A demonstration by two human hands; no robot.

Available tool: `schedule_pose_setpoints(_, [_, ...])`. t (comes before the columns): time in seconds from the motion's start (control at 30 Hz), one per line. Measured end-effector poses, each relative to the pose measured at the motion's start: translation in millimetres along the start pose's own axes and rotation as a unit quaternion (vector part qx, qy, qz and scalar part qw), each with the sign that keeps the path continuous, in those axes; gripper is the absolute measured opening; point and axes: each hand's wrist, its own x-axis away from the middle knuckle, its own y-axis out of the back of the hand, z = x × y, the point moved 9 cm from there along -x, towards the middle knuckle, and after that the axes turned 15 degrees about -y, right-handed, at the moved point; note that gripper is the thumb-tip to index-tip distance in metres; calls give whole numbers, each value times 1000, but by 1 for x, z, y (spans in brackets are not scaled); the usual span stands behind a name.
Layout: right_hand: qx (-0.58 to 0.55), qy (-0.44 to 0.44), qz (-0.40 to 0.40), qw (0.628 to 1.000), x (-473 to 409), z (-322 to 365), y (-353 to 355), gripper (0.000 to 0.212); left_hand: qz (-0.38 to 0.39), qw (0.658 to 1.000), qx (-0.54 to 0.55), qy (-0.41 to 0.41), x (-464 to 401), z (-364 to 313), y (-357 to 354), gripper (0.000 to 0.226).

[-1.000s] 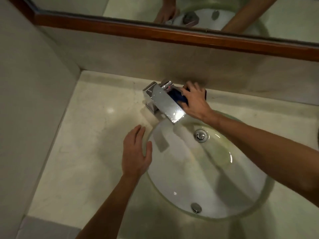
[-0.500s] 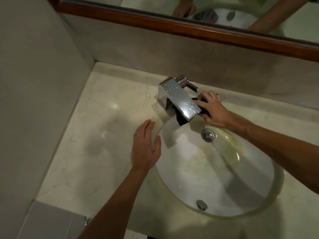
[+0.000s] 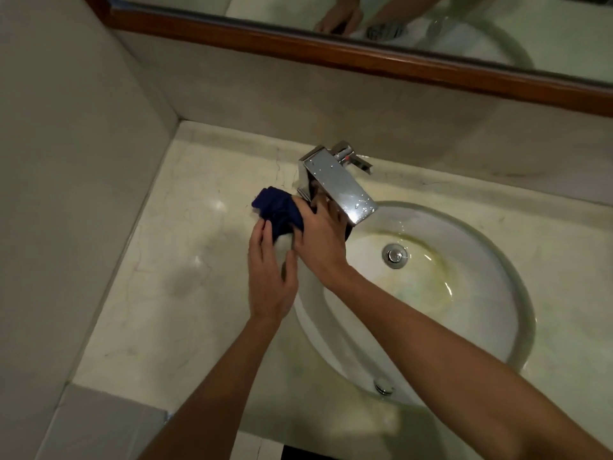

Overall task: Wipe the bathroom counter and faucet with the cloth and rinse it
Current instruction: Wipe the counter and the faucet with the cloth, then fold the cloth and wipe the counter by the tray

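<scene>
The square chrome faucet (image 3: 338,189) runs lengthwise toward 5 o'clock, spout over the white oval basin (image 3: 464,293). The crumpled dark-blue cloth (image 3: 278,210) sits at its 8 o'clock on the pale marble surface (image 3: 166,260). Right hand (image 3: 320,240) grips the cloth; left hand (image 3: 270,277), fingers straight, touches it.

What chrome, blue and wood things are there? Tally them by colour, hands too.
Chrome: 3, faucet, drain, overflow
Blue: 1, cloth
Wood: 1, mirror frame
Hands: 2, left hand, right hand
Total: 7
</scene>
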Motion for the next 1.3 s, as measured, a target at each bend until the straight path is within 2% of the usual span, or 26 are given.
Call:
schedule_pose_setpoints(0.1, [-94,-22,89,991,2,-18,4,51,-82,990,37,111,10,-6,18,52])
schedule_pose_setpoints(0.17, [-156,-98,131,974,6,-48,18,43,-134,965,85,207,27,-25,25,28])
schedule_pose_setpoints(0.23, [-257,-201,188,927,23,-81,32,31,-95,931,148,320,48,-37,5,14])
schedule_pose_setpoints(0.27, [-321,-233,216,892,37,-91,41,24,-38,901,219,372,57,-45,-15,30])
schedule_pose_setpoints(0.3, [-367,-248,243,863,50,-98,48,19,20,857,308,413,65,-53,-39,53])
schedule_pose_setpoints(0.33, [-397,-243,261,846,62,-101,59,18,60,792,411,447,70,-69,-59,70])
schedule_pose_setpoints(0.37, [-399,-225,268,847,73,-102,72,18,74,737,482,468,72,-84,-71,80])
schedule_pose_setpoints(0.4, [-388,-205,272,857,81,-103,85,18,71,701,534,468,70,-97,-76,84])
schedule_pose_setpoints(0.43, [-364,-185,268,873,88,-105,98,19,67,682,560,466,68,-106,-78,89])
schedule_pose_setpoints(0.5, [-325,-148,240,903,92,-113,122,21,82,666,569,475,72,-124,-80,93])
schedule_pose_setpoints(0.57, [-299,-133,184,927,90,-127,146,22,86,644,567,506,85,-135,-83,86])
schedule_pose_setpoints(0.63, [-322,-139,135,927,91,-137,171,22,80,617,600,503,87,-151,-87,75])
schedule_pose_setpoints(0.67, [-342,-147,119,921,92,-143,182,22,81,616,606,497,88,-157,-88,65])
schedule_pose_setpoints(0.77, [-383,-204,105,895,95,-176,197,23,108,653,604,443,78,-172,-92,46])
schedule_pose_setpoints(0.87, [-468,-313,191,804,105,-217,181,38,138,749,525,379,59,-178,-84,48])
schedule_pose_setpoints(0.93, [-498,-344,261,752,116,-226,171,45,184,793,471,339,51,-187,-80,48])
schedule_pose_setpoints(0.97, [-515,-349,287,728,122,-226,169,43,210,800,458,326,49,-193,-81,48])
schedule_pose_setpoints(1.03, [-542,-353,296,703,128,-228,168,41,250,785,466,322,49,-201,-84,52])
schedule_pose_setpoints(1.1, [-554,-335,239,724,125,-235,177,40,269,772,465,339,50,-201,-89,53])
schedule_pose_setpoints(1.13, [-542,-323,190,752,122,-238,186,36,264,785,439,347,51,-195,-91,52])
schedule_pose_setpoints(1.17, [-513,-311,137,788,120,-240,196,30,256,818,382,346,52,-189,-91,49])
schedule_pose_setpoints(1.23, [-422,-289,29,859,123,-236,216,20,207,904,224,300,46,-183,-84,48])
schedule_pose_setpoints(1.27, [-371,-269,-14,889,128,-230,223,17,187,921,209,271,45,-191,-84,47])
schedule_pose_setpoints(1.3, [-312,-241,-45,918,132,-222,224,17,191,916,250,249,48,-207,-93,47])
